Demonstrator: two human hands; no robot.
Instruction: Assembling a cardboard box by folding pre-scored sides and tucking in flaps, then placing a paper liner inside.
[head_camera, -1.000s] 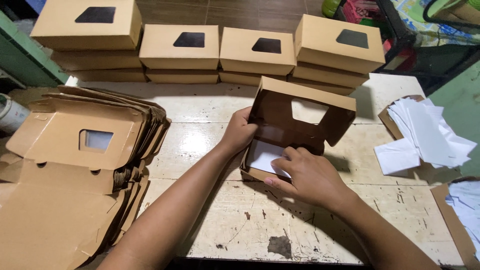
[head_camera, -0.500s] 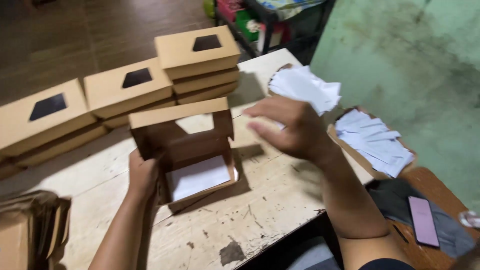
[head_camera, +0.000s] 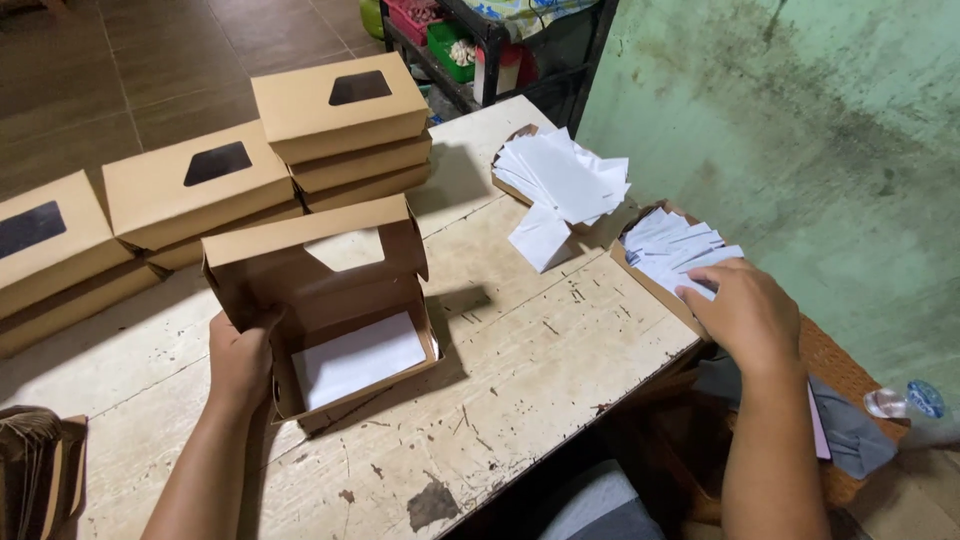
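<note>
An open brown cardboard box with a window cut in its raised lid stands on the worn white table. A white paper sheet lies flat inside it. My left hand grips the box's left wall. My right hand reaches far right and rests, fingers down, on a pile of white paper slips in a shallow brown tray. Whether its fingers pinch a slip cannot be made out.
Stacks of closed brown window boxes line the table's back edge. A second heap of white sheets lies at the back right. Flat folded box blanks show at the lower left. A green wall stands to the right.
My right hand left the box and travelled right to the pile of paper slips. The view swung right. My left hand stayed on the box.
</note>
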